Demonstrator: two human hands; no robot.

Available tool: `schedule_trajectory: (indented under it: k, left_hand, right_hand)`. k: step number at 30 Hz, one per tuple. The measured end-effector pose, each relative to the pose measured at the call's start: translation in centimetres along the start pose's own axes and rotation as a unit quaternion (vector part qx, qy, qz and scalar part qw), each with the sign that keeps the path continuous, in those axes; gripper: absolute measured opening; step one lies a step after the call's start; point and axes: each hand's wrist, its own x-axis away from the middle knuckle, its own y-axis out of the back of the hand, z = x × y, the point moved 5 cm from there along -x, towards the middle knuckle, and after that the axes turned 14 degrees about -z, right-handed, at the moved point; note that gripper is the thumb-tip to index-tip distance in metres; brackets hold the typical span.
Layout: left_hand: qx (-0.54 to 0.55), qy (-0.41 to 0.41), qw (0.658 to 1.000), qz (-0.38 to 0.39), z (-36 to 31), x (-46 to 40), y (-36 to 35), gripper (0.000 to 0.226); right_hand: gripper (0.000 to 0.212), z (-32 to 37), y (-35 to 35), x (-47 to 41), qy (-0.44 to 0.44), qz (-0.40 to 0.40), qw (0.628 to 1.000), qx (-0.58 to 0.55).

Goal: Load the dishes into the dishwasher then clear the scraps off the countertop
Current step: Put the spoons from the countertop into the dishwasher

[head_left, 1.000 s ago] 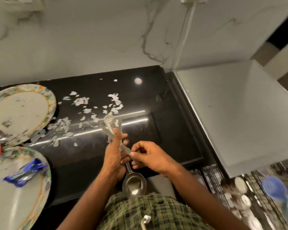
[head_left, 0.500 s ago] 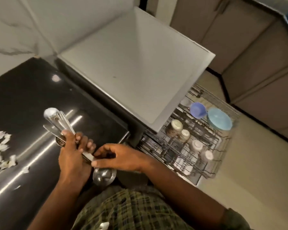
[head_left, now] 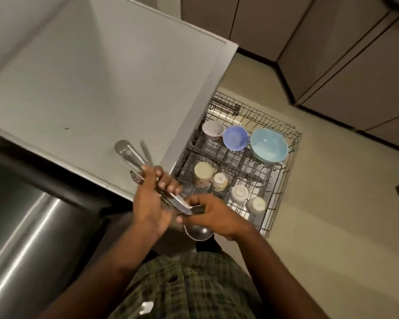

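While my left hand (head_left: 151, 203) clenches a loose cutlery bundle (head_left: 134, 157) and my right hand (head_left: 213, 215) pinches the ladle (head_left: 198, 231) handle, both over the dishwasher rack's (head_left: 283, 196) near-left corner, pulling one piece could spill the rest.

Colours we see around the rack

At centre right we see a grey wire rack (head_left: 283, 192) holding a pale blue bowl (head_left: 268, 145), a violet-blue bowl (head_left: 235, 137), a white cup (head_left: 212, 129) and cream cups (head_left: 203, 172); silver cutlery (head_left: 129, 155) left of centre; a green plaid shirt (head_left: 194, 286) at the bottom; a beige floor (head_left: 332, 215) at right; and a dark glossy counter (head_left: 21, 226) at left.
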Motion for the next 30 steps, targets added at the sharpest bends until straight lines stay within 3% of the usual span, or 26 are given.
schedule_trajectory:
  k: [8,11,14,19,30]
  left_hand:
    - [-0.017,0.061,0.998,-0.012,13.4,-6.9,-9.8,0.044]
    - [-0.029,0.071,0.996,-0.046,18.2,-9.5,-12.8,0.047]
    - [-0.019,0.102,0.988,-0.116,22.9,-12.1,-13.9,0.046]
    - [0.013,0.159,0.966,-0.201,28.2,-16.4,-12.6,0.048]
    - [-0.016,0.137,0.945,-0.295,30.6,-25.1,-12.6,0.039]
  right_hand:
    - [0.031,-6.2,17.3,-2.0,-0.093,-0.15,0.977,-0.123]
    - [0.031,-9.2,21.5,-3.3,-0.122,-0.23,0.948,-0.184]
    - [0.03,-11.3,24.8,-4.6,-0.121,-0.281,0.939,-0.157]
    - [0.015,-13.9,27.0,-7.8,-0.145,-0.31,0.935,-0.09]
    - [0.025,-22.6,27.1,-14.5,-0.257,-0.444,0.843,-0.163]
